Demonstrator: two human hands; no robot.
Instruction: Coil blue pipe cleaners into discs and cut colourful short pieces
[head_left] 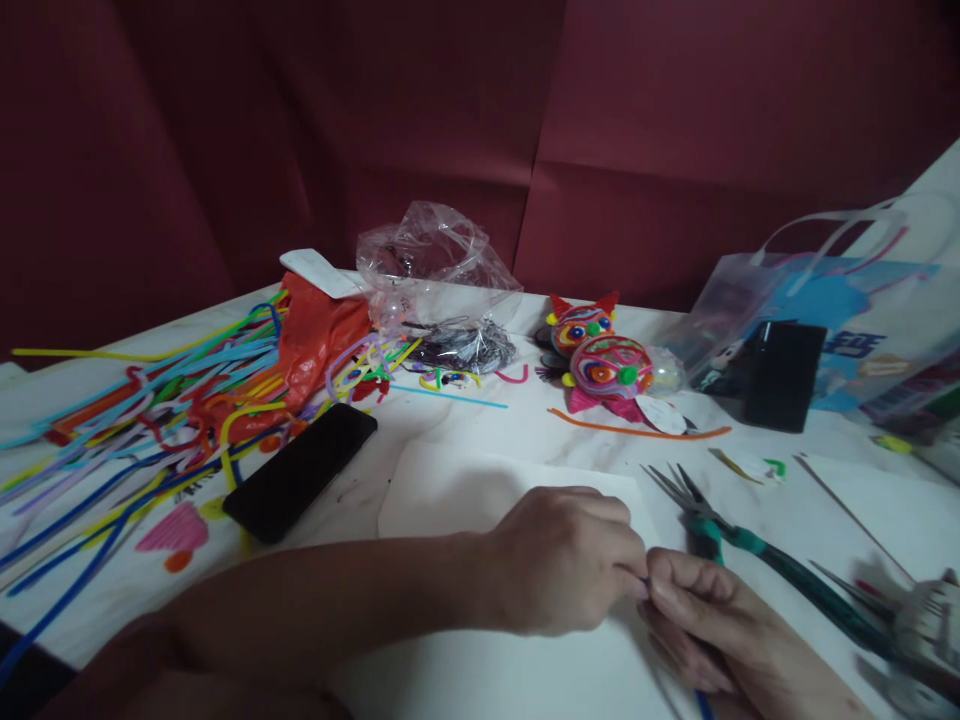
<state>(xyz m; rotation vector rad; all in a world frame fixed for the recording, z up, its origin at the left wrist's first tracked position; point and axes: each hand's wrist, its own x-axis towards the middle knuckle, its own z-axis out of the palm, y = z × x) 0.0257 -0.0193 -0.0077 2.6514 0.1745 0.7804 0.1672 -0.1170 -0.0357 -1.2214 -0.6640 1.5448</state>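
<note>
My left hand (566, 560) is closed over white paper (442, 500), its fingertips pinched against those of my right hand (705, 610). Between the two sets of fingertips a small dark blue bit shows, too little of it to name. My right hand is closed in a pinch as well, and a blue strand (703, 705) shows below it. Just beyond my right hand lie green-handled long-nose pliers (731, 535) with their jaws apart.
Colourful pipe cleaners (172, 400) and a black phone (300, 475) lie left. Behind are a clear plastic bag (442, 265), two colourful cat-like figures (611, 370) and an orange strip (637, 430). A dark upright object (784, 375) stands before a printed bag (885, 310) at right.
</note>
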